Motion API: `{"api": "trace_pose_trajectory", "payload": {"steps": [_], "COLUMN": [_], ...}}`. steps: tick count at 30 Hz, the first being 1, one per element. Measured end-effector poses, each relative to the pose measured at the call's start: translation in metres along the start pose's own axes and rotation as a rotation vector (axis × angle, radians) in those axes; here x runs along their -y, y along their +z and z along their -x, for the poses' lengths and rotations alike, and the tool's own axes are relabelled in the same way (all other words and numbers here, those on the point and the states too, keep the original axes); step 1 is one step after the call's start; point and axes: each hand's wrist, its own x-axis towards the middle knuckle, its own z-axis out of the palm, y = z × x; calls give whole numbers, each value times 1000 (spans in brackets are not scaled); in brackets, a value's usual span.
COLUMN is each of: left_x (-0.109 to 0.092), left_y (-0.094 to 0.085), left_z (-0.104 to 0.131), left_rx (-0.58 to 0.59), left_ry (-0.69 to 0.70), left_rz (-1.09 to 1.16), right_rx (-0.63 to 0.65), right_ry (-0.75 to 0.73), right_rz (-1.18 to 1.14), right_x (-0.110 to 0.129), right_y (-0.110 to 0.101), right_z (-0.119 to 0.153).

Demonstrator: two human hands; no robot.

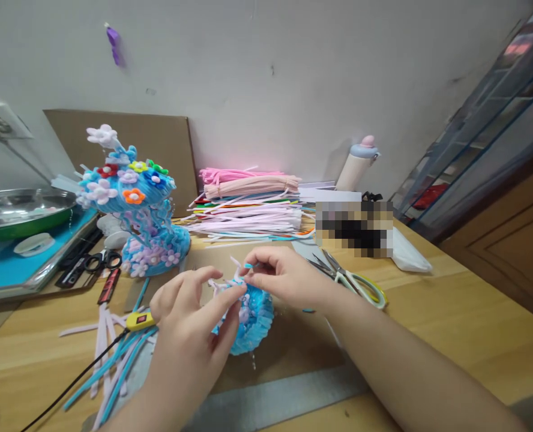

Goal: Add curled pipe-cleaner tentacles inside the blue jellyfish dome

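In front of me is a blue ruffled pipe-cleaner piece with pale pink flowers and upright pale stems. My left hand is closed at its left side, thumb and fingers pressed against the flowers. My right hand pinches a short bit of blue pipe cleaner above the piece, close to a pale stem. The fingers hide part of the piece. Farther back on the left stands a taller blue pipe-cleaner jellyfish with coloured flowers on its cap and a flowered base.
Scissors lie to the right of my right hand. A yellow corded tool and loose pipe cleaners lie at left. Bundles of pipe cleaners are stacked by the wall, with a bottle beside them. A metal pan stands far left.
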Motion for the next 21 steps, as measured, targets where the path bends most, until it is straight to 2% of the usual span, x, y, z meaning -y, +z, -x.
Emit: {"api": "trace_pose_trajectory", "payload": {"steps": [4, 7, 13, 18, 21], "left_x": [5, 6, 6, 7, 7], "left_y": [1, 0, -1, 1, 1], "left_z": [4, 6, 6, 6, 5], "left_rx": [-34, -21, -36, -27, -17], "left_ry": [18, 0, 11, 2, -17], "left_rz": [35, 53, 69, 71, 77], "right_rx": [141, 148, 117, -32, -21], "right_ry": [16, 12, -5, 1, 3], "right_rz": [80, 100, 123, 113, 102], "right_x": [4, 1, -5, -10, -11], "right_y": [-7, -6, -4, -6, -6], "right_z": [-6, -7, -9, -16, -16]}}
